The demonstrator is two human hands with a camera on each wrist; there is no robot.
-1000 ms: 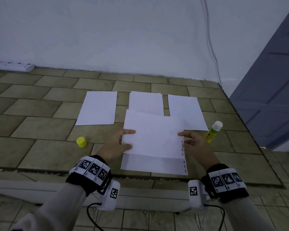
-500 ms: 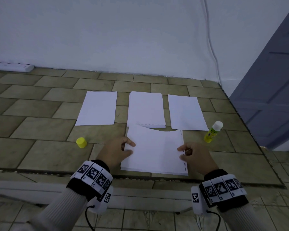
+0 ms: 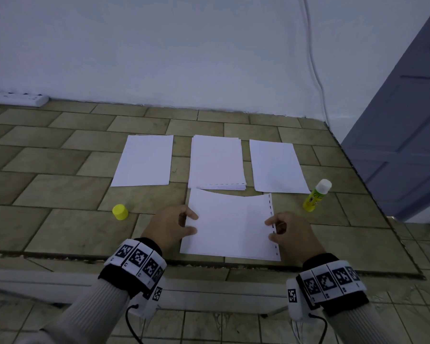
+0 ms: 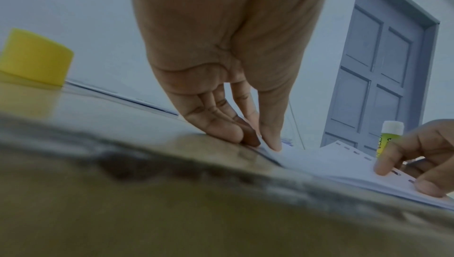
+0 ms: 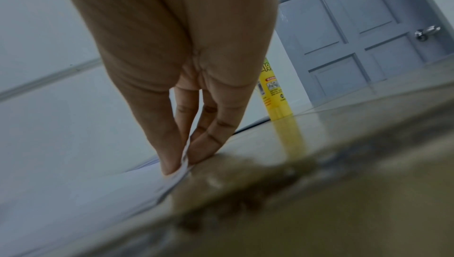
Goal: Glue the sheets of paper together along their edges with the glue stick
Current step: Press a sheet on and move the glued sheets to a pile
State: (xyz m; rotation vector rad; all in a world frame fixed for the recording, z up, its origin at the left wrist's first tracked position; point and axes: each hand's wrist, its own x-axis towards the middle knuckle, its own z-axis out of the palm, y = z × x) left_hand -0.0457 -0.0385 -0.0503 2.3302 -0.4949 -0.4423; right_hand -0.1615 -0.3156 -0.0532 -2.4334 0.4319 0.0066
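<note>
I observe a tiled floor (image 3: 60, 219) below a white wall (image 3: 159, 45), with a grey panelled door (image 3: 407, 145) at right. A white power strip (image 3: 18, 98) lies against the wall at far left.

Three lots of white paper lie in a row: a left sheet (image 3: 144, 160), a middle stack (image 3: 216, 162) with a dashed near edge, and a right sheet (image 3: 276, 167).

Nearer me, the top sheet (image 3: 229, 224) lies on a lower sheet whose near edge shows beneath it; its far edge curves, and a row of punched slots runs along its right side.

My left hand (image 3: 170, 225) pinches the top sheet's left edge, thumb above, fingers beneath. My right hand (image 3: 292, 232) pinches the right edge at the slots, thumb and fingers narrowly closed on the paper.

The glue stick (image 3: 317, 198) stands uncapped, just beside the right sheet's near corner. Its yellow label carries writing I cannot read. The yellow cap (image 3: 120, 212) stands apart, left of my left hand.
</note>
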